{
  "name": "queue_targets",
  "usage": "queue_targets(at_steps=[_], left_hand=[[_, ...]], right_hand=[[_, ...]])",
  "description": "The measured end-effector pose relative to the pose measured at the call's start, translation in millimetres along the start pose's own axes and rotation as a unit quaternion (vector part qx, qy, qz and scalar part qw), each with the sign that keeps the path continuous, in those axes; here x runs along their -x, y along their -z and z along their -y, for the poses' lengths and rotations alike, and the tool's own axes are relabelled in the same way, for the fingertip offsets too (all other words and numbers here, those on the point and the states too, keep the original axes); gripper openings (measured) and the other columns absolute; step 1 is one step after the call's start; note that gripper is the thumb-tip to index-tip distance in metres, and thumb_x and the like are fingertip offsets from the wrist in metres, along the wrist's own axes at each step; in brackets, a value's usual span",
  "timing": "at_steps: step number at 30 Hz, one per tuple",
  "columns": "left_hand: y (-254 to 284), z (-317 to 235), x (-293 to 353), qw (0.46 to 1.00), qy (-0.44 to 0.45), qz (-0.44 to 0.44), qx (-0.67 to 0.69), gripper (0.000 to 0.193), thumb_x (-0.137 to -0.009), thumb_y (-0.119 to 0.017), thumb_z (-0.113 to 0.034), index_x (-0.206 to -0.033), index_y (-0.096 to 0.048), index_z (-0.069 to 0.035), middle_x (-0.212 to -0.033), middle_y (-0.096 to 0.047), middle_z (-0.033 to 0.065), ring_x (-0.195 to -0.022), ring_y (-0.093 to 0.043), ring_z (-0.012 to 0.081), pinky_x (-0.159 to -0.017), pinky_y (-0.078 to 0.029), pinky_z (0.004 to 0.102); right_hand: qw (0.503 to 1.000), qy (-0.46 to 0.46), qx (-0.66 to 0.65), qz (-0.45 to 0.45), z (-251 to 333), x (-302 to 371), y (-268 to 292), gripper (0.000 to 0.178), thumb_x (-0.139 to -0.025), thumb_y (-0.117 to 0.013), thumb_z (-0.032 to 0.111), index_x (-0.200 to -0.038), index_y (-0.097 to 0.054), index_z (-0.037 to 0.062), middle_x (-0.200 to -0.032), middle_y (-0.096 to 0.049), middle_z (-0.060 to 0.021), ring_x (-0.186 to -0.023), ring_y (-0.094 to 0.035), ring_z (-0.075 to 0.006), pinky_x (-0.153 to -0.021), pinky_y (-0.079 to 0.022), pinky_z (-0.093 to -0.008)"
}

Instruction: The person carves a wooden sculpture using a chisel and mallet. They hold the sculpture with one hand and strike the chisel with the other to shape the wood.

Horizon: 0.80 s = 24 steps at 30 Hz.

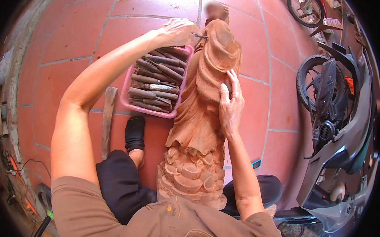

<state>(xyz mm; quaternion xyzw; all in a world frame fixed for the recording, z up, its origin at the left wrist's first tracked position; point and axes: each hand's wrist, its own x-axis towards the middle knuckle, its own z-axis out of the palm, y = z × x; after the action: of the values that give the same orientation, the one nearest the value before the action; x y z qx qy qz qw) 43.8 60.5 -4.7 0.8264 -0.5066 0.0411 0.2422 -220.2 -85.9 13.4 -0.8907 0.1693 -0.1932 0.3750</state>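
A carved reddish-brown wooden statue (206, 89) of a robed figure lies lengthwise in front of me, its head away from me and its carved base close to my body. At its upper end, my left hand (179, 32) is closed on a thin dark carving tool (201, 36), whose tip meets the folds near the shoulder; the rest of the tool is hidden in the fingers. My right hand (231, 105) rests on the statue's right side, fingers stretched out along the robe. Beneath my left wrist, a pink plastic basket (126, 88) holds many wooden-handled carving tools (157, 81).
Left of the basket a narrow wooden stick (108, 119) lies on the red tiled floor (60, 83), near my foot in a black sock (134, 131). A motorbike (334, 167) stands at the right, with another wheel (306, 8) at the far right. Cables and tools (20, 174) line the left wall.
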Motion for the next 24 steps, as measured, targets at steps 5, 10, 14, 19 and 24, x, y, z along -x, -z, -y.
queue_targets(at_steps=[5, 10, 14, 19, 24], left_hand=[[-4.8, 17.4, -38.5, 0.994, 0.093, -0.002, -0.056, 0.033, -0.089, -0.063, -0.018, -0.121, -0.073, -0.018, -0.104, -0.073, 0.0181, -0.096, -0.069, 0.0387, -0.085, -0.054, 0.0475], [-7.8, 3.1, -48.0, 0.988, 0.109, 0.035, -0.105, 0.036, -0.088, -0.060, -0.013, -0.121, -0.073, -0.020, -0.103, -0.073, 0.0194, -0.099, -0.070, 0.0373, -0.084, -0.055, 0.0500], [-3.3, 0.3, -21.5, 0.998, 0.011, 0.031, -0.058, 0.040, -0.086, -0.060, -0.012, -0.123, -0.072, -0.019, -0.102, -0.072, 0.0206, -0.093, -0.070, 0.0397, -0.079, -0.056, 0.0487], [1.6, 6.2, -42.6, 0.996, 0.077, 0.010, -0.053, 0.038, -0.088, -0.060, -0.014, -0.124, -0.071, -0.020, -0.103, -0.073, 0.0189, -0.097, -0.069, 0.0381, -0.084, -0.055, 0.0486], [-16.8, 29.0, -55.7, 0.986, 0.115, 0.005, -0.122, 0.030, -0.089, -0.059, -0.013, -0.115, -0.074, -0.017, -0.099, -0.073, 0.0196, -0.091, -0.071, 0.0385, -0.081, -0.056, 0.0496]], right_hand=[[1.000, 0.009, -0.007, 0.007, 6.4, -3.8, -3.8, 0.042, -0.097, -0.059, 0.013, -0.138, -0.055, 0.0047, -0.147, -0.052, -0.0158, -0.137, -0.049, -0.0337, -0.113, -0.040, -0.0428], [1.000, 0.005, -0.017, 0.009, 4.3, -4.3, -5.7, 0.042, -0.097, -0.060, 0.013, -0.138, -0.055, 0.0050, -0.148, -0.051, -0.0158, -0.137, -0.049, -0.0338, -0.113, -0.040, -0.0431], [1.000, -0.004, -0.003, 0.002, -1.5, -0.3, 0.2, 0.042, -0.097, -0.059, 0.012, -0.138, -0.055, 0.0047, -0.148, -0.051, -0.0158, -0.137, -0.049, -0.0337, -0.113, -0.040, -0.0432], [1.000, 0.004, -0.006, -0.004, 1.6, -0.9, 2.6, 0.042, -0.097, -0.059, 0.012, -0.138, -0.055, 0.0046, -0.148, -0.051, -0.0159, -0.137, -0.049, -0.0337, -0.113, -0.040, -0.0427], [0.999, 0.010, -0.035, 0.017, 10.8, -7.1, -11.8, 0.042, -0.097, -0.059, 0.013, -0.138, -0.055, 0.0043, -0.148, -0.051, -0.0160, -0.136, -0.049, -0.0337, -0.113, -0.040, -0.0423]])
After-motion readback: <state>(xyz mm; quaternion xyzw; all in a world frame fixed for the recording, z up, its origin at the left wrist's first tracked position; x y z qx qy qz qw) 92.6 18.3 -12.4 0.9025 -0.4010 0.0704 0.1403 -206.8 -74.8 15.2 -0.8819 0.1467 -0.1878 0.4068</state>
